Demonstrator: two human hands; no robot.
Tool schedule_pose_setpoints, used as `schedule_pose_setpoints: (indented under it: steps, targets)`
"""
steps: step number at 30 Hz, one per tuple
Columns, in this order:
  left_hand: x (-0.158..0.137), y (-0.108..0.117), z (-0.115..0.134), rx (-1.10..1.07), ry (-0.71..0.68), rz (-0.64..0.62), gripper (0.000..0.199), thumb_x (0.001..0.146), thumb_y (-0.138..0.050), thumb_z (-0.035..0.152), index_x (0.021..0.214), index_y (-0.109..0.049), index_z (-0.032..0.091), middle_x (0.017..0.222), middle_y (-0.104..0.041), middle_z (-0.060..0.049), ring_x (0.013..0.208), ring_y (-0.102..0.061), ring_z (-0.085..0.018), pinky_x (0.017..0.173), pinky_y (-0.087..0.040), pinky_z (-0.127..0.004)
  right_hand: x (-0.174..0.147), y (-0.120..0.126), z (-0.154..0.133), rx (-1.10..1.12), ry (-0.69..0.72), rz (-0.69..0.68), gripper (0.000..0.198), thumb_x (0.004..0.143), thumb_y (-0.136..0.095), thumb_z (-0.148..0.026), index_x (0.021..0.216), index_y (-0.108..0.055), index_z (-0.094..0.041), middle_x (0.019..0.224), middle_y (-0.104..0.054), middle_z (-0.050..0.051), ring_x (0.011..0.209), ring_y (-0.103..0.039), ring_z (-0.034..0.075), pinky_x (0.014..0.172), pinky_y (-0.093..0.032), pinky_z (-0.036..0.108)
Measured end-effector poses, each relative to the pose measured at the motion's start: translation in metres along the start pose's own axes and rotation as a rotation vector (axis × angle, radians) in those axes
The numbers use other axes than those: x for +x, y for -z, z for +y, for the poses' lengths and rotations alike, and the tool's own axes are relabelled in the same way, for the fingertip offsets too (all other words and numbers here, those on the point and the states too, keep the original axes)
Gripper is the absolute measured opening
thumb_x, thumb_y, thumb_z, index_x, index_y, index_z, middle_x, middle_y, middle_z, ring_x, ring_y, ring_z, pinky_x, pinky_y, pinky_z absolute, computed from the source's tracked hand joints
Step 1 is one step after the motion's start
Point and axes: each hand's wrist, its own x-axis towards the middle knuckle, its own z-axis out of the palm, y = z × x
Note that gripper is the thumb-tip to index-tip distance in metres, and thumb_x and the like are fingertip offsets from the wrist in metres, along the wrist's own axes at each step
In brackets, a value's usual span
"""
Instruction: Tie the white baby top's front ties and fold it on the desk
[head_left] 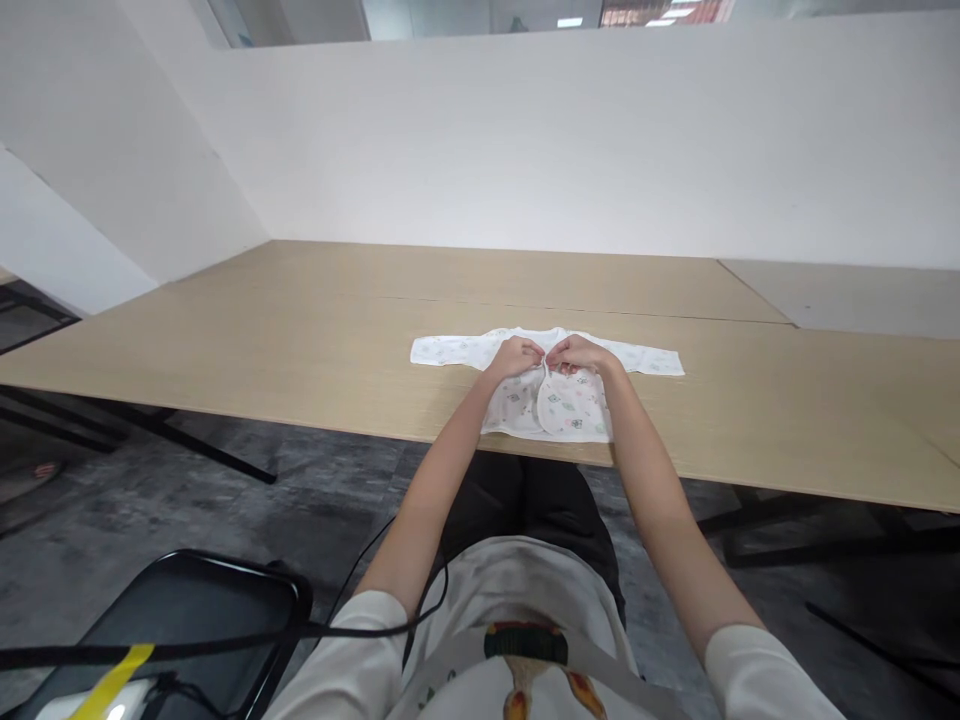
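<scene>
A small white baby shirt point(576, 408) with a scattered print lies spread on the wooden table, its two long sleeves stretched out left and right. Its front panels overlap along a curved edge near the middle. My left hand point(517, 355) pinches the cloth at the front opening from the left. Close beside it, my right hand point(579, 353) pinches the same opening from the right, the fingertips of both hands nearly meeting. Whatever small fastening may lie between the fingertips is hidden. The lower hem rests near the table's front edge.
The wide wooden table point(262, 330) runs up to a white wall point(525, 150) at the back. A black chair point(202, 600) stands at lower left, with a black cable point(337, 631) crossing over it. A white device with yellow tape point(112, 690) sits on the chair.
</scene>
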Motion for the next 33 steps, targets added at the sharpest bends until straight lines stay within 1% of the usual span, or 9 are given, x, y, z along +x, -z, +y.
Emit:
schedule_pose_setpoints:
  steps: [4,8,12,17,23,26,27,29,33]
  targets:
    - [0.000,-0.001,0.000,0.009,-0.010,0.031,0.024,0.071,-0.060,0.024,0.091,-0.070,0.014,0.089,-0.071,-0.005,0.074,-0.063,-0.013,0.069,-0.048,-0.023,0.003,-0.004,0.000,-0.021,-0.010,-0.002,0.004,0.065,-0.064,-0.014,0.061,-0.064,-0.014,0.049,-0.053,-0.001,0.045,-0.046,0.007,0.043,-0.037,0.019]
    - [-0.003,0.000,0.007,0.011,0.006,0.027,0.030,0.069,-0.060,0.018,0.098,-0.066,0.013,0.080,-0.070,-0.003,0.070,-0.063,-0.013,0.067,-0.048,-0.023,0.005,-0.005,0.000,0.009,-0.045,0.016,0.005,0.066,-0.061,-0.010,0.063,-0.063,-0.012,0.049,-0.053,-0.001,0.044,-0.045,0.007,0.043,-0.037,0.019]
    - [-0.006,0.003,0.012,-0.013,0.001,0.028,0.031,0.069,-0.059,0.016,0.098,-0.064,0.013,0.079,-0.069,-0.003,0.070,-0.063,-0.013,0.065,-0.049,-0.022,0.002,-0.004,-0.004,0.057,-0.084,0.022,0.008,0.067,-0.062,-0.012,0.059,-0.059,-0.013,0.048,-0.051,-0.001,0.044,-0.046,0.008,0.043,-0.037,0.020]
    - [-0.006,0.003,0.010,0.046,0.006,0.036,0.029,0.068,-0.060,0.018,0.097,-0.065,0.014,0.081,-0.069,-0.003,0.072,-0.063,-0.014,0.068,-0.049,-0.023,-0.003,-0.003,-0.009,0.068,-0.121,0.017,0.017,0.068,-0.064,-0.015,0.055,-0.054,-0.014,0.046,-0.049,-0.001,0.044,-0.045,0.008,0.043,-0.037,0.021]
    - [-0.007,0.005,0.008,0.121,-0.047,-0.008,0.031,0.069,-0.059,0.021,0.098,-0.066,0.013,0.086,-0.069,-0.005,0.077,-0.063,-0.016,0.073,-0.050,-0.025,0.002,-0.006,-0.003,-0.090,-0.107,0.063,0.019,0.066,-0.066,-0.016,0.053,-0.051,-0.015,0.045,-0.048,-0.002,0.044,-0.045,0.008,0.043,-0.036,0.020]
    - [-0.008,0.008,0.010,0.187,-0.043,-0.031,0.025,0.069,-0.057,0.022,0.090,-0.069,0.014,0.083,-0.069,-0.005,0.075,-0.062,-0.015,0.072,-0.048,-0.025,0.004,-0.004,0.001,-0.170,-0.083,0.081,0.025,0.069,-0.067,-0.022,0.052,-0.050,-0.016,0.045,-0.050,-0.001,0.043,-0.045,0.008,0.043,-0.036,0.020]
    - [-0.009,0.009,0.010,0.202,-0.040,-0.041,0.023,0.069,-0.056,0.022,0.086,-0.070,0.015,0.081,-0.069,-0.005,0.073,-0.061,-0.015,0.071,-0.048,-0.025,0.003,-0.003,0.001,-0.181,-0.070,0.063,0.028,0.070,-0.068,-0.026,0.051,-0.051,-0.016,0.046,-0.050,-0.001,0.043,-0.044,0.008,0.043,-0.036,0.021]
    - [-0.010,0.013,0.010,0.202,-0.036,-0.098,0.020,0.069,-0.056,0.026,0.077,-0.071,0.015,0.075,-0.067,-0.003,0.068,-0.059,-0.014,0.066,-0.046,-0.024,0.000,-0.002,-0.002,-0.193,-0.055,-0.038,0.033,0.071,-0.071,-0.035,0.051,-0.053,-0.016,0.047,-0.051,0.000,0.042,-0.042,0.007,0.042,-0.035,0.021]
    - [-0.013,0.021,0.007,0.130,-0.018,-0.342,0.024,0.069,-0.058,0.034,0.064,-0.070,0.014,0.057,-0.059,0.001,0.056,-0.051,-0.011,0.055,-0.039,-0.022,-0.010,-0.009,-0.016,-0.256,-0.084,-0.317,0.039,0.068,-0.073,-0.047,0.054,-0.059,-0.014,0.043,-0.048,-0.001,0.038,-0.037,0.007,0.039,-0.030,0.022]
